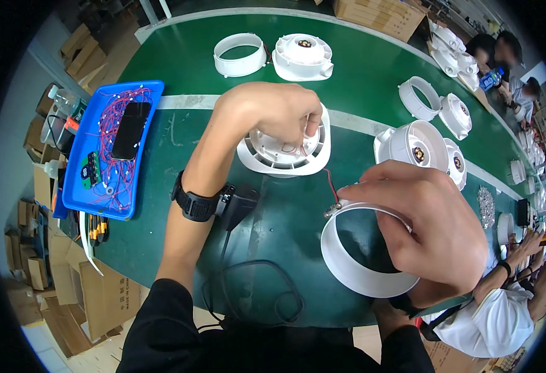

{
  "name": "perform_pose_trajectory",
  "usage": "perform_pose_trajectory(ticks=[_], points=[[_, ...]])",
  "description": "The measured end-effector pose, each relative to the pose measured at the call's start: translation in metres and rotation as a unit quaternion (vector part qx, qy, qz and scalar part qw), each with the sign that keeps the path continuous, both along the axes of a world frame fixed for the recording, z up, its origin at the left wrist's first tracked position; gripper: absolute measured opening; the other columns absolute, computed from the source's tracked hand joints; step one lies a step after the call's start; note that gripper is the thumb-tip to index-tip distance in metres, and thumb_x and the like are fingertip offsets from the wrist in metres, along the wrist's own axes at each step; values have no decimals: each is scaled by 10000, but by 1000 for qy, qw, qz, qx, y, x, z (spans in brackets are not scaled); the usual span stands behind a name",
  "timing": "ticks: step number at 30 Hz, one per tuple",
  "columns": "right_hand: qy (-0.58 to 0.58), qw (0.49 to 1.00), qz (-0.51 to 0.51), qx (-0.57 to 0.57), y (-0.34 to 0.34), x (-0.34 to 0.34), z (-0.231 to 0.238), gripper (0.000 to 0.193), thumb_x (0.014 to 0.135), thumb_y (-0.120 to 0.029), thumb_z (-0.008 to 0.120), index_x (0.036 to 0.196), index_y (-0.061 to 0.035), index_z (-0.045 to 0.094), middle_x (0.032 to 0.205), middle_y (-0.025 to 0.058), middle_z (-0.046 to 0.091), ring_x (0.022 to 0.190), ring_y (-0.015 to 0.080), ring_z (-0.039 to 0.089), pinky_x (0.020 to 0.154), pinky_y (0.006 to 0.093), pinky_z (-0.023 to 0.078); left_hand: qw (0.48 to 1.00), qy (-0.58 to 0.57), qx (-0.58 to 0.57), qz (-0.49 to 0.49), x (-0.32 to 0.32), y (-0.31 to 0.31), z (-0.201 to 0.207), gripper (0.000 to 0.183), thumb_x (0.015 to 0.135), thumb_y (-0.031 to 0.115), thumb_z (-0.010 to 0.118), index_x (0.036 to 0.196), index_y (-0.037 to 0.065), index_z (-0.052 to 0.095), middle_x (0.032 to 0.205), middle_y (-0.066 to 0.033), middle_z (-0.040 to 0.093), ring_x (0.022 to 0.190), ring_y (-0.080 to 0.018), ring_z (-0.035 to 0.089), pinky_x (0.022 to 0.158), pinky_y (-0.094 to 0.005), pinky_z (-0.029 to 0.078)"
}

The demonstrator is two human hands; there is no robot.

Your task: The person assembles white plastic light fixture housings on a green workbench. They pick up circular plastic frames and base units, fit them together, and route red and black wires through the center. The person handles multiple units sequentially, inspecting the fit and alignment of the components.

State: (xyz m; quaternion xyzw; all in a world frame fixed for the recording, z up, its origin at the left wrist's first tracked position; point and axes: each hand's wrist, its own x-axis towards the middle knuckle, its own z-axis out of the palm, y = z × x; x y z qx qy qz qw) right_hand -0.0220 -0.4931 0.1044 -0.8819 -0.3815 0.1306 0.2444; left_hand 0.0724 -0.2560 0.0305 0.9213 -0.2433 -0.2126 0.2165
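Observation:
My left hand (277, 113) is over a round white plastic fan housing (283, 166) with slots around its rim. Its fingers are pinched together just above the housing; what they hold, if anything, is hidden. Thin reddish wires (293, 150) show below those fingertips. My right hand (425, 227) grips a white plastic ring (363, 283) by its upper right side, with the ring raised toward me. A small metal connector (332, 210) sits at the ring's edge, and a red and black wire (331, 185) runs from there toward the housing.
At the left lies a blue tray (96, 212) with red wires, a black phone (130, 130) and a green circuit board (90, 170). More white housings (302, 59) and rings (239, 56) stand farther back and right. A black cable (263, 264) trails from my left wrist. A co-worker (487, 320) works at right.

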Motion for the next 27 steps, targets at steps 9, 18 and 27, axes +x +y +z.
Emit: perform_pose_trajectory(ticks=[9, 18, 27], points=[[-9, 1000, 3, -2, 2, 5, -8, 383, 684, 13, 613, 1056, -5, 706, 956, 193, 682, 827, 401, 660, 746, 438, 532, 999, 5, -47, -9, -17, 19, -25, 184, 721, 27, 684, 894, -19, 640, 793, -123, 707, 710, -220, 674, 643, -334, 538], [-28, 997, -2, -66, 22, 22, -32, 309, 746, -118, 742, 1050, -70, 707, 996, 141, 712, 895, 372, 667, 801, 431, 527, 995, -20, 93, 22, -20, 16, -17, 186, 686, 32, 677, 858, -30, 713, 819, -174, 727, 706, -262, 701, 638, -361, 545], [0, 997, 1, -79, 35, 36, -56, 273, 755, -233, 771, 978, -81, 735, 919, 140, 718, 966, 333, 663, 842, 417, 527, 999, -27, -25, 0, -19, 32, -10, 186, 691, 43, 703, 860, -33, 698, 765, -143, 717, 692, -227, 698, 621, -343, 538]])
